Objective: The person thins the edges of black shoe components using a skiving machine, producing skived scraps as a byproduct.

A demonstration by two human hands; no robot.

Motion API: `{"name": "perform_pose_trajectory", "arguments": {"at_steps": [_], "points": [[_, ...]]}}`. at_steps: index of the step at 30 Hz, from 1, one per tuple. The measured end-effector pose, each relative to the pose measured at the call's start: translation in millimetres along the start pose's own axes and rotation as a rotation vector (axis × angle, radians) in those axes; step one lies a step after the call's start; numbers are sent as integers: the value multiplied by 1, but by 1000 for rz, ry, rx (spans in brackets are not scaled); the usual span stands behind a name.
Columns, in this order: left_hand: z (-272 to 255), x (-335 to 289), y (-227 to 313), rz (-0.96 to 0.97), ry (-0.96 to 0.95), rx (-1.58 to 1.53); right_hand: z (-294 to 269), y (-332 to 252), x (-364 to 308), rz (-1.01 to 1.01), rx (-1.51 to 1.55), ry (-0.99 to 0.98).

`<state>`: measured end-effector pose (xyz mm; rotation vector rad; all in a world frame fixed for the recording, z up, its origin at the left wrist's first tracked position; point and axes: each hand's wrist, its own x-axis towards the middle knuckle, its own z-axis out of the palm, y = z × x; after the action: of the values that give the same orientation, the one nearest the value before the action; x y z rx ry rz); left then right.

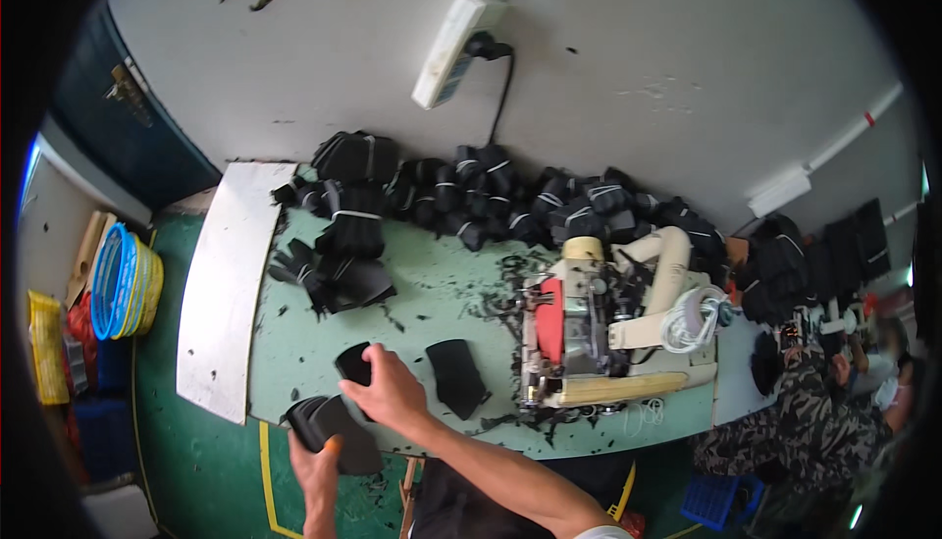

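Note:
My left hand (315,472) is closed on a fanned stack of black fabric pieces (351,439) at the table's near edge. There is an orange patch at its thumb tip. My right hand (394,394) pinches a single black fabric piece (352,362) just above and beyond the stack. To the right of it, a black cut piece (456,378) with curved sides lies flat on the green tabletop (412,328). Further back at the left, a loose black bundle (343,282) rests on the table.
A bench machine (579,333) with a red plate stands on the right, black scraps around it. Tied black bundles (471,186) line the wall. A power strip (459,49) hangs above. Baskets (128,282) stand at the left; a person in camouflage (805,416) sits at the right.

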<state>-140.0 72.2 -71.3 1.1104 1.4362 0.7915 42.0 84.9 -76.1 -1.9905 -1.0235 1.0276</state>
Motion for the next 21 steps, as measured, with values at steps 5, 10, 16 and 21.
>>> {"name": "perform_pose_trajectory", "arguments": {"at_steps": [5, 10, 16, 21], "points": [[13, -12, 32, 82, 0, 223, -4, 13, -28, -281, -127, 232], [51, -18, 60, 30, -236, 443, -29, 25, -51, 135, 315, -223], [58, -10, 66, -36, -466, 477, -41, 58, -57, 155, 671, -182], [57, -7, 58, -194, -473, 421, -57, 55, -64, 270, 863, -291]]}}
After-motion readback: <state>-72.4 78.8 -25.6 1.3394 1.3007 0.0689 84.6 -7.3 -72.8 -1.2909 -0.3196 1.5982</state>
